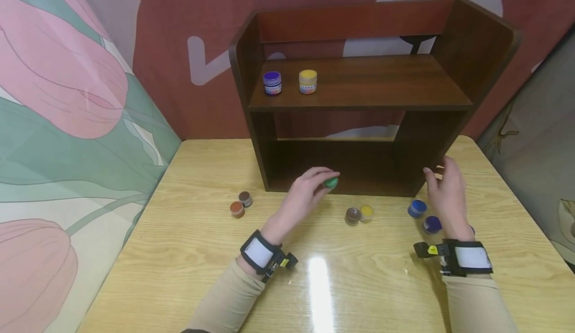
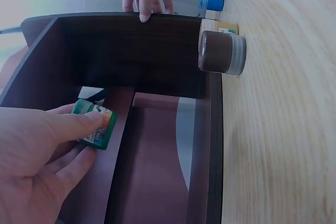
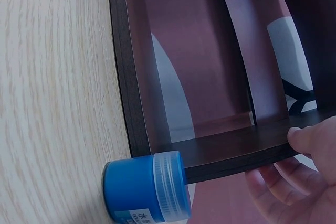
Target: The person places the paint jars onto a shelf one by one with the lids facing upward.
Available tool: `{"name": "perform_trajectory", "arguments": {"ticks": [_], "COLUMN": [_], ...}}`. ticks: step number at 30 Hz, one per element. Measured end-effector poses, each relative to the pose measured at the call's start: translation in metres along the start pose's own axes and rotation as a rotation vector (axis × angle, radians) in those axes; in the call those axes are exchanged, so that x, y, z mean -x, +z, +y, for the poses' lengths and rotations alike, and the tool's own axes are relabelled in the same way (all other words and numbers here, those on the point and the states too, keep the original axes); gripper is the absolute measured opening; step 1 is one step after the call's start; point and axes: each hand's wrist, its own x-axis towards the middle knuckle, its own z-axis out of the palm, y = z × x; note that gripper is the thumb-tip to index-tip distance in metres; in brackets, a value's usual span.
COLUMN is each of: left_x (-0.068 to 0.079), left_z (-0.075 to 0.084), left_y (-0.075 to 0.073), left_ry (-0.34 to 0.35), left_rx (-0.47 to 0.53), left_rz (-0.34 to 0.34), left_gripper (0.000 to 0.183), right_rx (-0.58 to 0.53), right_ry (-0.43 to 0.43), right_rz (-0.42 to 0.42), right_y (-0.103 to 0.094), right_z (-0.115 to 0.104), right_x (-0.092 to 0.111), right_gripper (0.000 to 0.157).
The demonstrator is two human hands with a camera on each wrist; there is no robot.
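Between thumb and fingers, my left hand (image 1: 302,193) pinches a small green paint jar (image 1: 331,182) in front of the shelf's lower compartment. In the left wrist view the green paint jar (image 2: 95,123) is tilted, its label partly covered by the thumb. My right hand (image 1: 448,195) is at the right side panel of the dark wooden shelf (image 1: 359,101). In the right wrist view, the thumb of the right hand (image 3: 302,169) lies on one face of that panel and the fingers on the other, gripping its edge.
On the upper board stand a purple jar (image 1: 272,83) and a yellow jar (image 1: 308,82). Along the table lie an orange jar (image 1: 237,209), dark brown jar (image 1: 245,198), brown jar (image 1: 352,216), yellow jar (image 1: 366,213), blue jar (image 1: 417,208) and dark blue jar (image 1: 432,224).
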Motion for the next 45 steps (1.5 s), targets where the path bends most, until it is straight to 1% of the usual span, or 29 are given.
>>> {"name": "perform_trajectory", "arguments": {"ticks": [4,10,20,34,38,45], "left_x": [-0.001,-0.002,-0.002,-0.003,-0.003,-0.004], "left_z": [0.001,0.003,0.006,0.011,0.011,0.014], "left_y": [-0.002,-0.005,-0.009,-0.011,-0.011,-0.012], "left_ry": [-0.019,-0.042,0.018,0.002,0.015,0.034], "left_rx": [0.021,0.039,0.038,0.029,0.037,0.043], "left_rz": [0.008,-0.002,0.032,0.03,0.035,0.064], "left_gripper": [0.043,0.044,0.043,0.043,0.043,0.044], "right_rx": [-0.001,-0.003,-0.005,-0.003,-0.005,-0.002], "right_ry": [-0.003,-0.009,-0.014,-0.037,-0.025,0.003], "right_rz": [0.001,0.002,0.006,0.009,0.003,-0.002], "right_y": [0.0,0.0,-0.001,-0.001,-0.001,0.0], "right_z": [0.0,-0.001,-0.002,0.0,0.001,0.0], "right_x": [0.0,0.0,0.0,0.001,0.0,-0.001], "right_gripper": [0.046,0.046,0.045,0.045,0.046,0.046]}}
